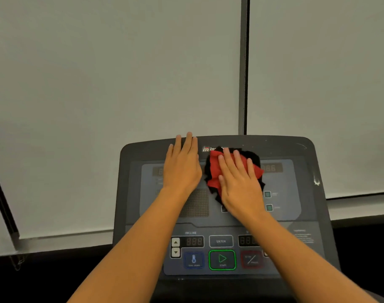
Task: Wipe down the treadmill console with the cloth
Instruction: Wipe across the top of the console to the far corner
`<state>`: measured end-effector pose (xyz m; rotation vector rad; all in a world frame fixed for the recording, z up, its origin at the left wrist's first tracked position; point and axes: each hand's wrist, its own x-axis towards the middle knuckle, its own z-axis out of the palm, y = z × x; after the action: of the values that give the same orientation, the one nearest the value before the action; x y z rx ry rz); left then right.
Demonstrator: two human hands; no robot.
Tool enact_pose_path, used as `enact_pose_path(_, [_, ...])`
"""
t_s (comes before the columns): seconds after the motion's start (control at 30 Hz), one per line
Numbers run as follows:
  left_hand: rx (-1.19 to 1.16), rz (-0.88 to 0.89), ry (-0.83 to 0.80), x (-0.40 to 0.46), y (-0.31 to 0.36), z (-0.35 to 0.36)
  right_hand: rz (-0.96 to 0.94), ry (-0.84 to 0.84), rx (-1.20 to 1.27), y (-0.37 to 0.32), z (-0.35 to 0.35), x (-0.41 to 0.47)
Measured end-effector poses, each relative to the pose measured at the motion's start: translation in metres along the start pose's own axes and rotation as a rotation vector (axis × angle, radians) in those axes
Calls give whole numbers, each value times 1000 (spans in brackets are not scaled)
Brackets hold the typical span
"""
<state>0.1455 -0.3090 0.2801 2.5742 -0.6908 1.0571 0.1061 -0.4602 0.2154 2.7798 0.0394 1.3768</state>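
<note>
The dark grey treadmill console [291,149] fills the lower middle of the head view, tilted up toward me. A crumpled red and black cloth [213,169] lies on its upper display area, just under the brand logo. My right hand [239,182] presses flat on the cloth with fingers spread, covering its lower right part. My left hand [182,165] rests flat on the console to the left of the cloth, fingers together and reaching the top edge; it holds nothing.
Below the display sit incline arrows [175,247], an ENTER key [221,241], a blue button [193,260], a green start button [222,259] and a red stop button [251,259]. Pale roller blinds [112,73] hang behind the console, with a dark window frame [243,66] between them.
</note>
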Motion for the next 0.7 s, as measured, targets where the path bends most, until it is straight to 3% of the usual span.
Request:
enact_pose_path(0.07, [4, -18, 8, 9, 20, 6, -12, 14, 12, 55, -6, -6])
enact_pose_path(0.13, [-4, -40, -7, 11, 24, 9, 111, 27, 32, 90, -9, -12])
enact_pose_path(0.27, [3, -50, -35, 4, 30, 27, 333, 65, 44, 72, -1, -4])
enact_pose_path(0.37, [7, -65, -7, 1, 24, 26, 116, 43, 52, 27, 2, 7])
enact_pose_path(0.47, [-3, -68, 44, 0, 10, 20, -86, 42, 42, 42, -3, 1])
enact_pose_path(0.63, [-32, -44, 45, -1, 6, 18, 313, 80, 83, 81, -14, 22])
enact_pose_path(0.7, [-41, -48, 58, -1, 7, 21, 280, 93, 85, 48, -11, 33])
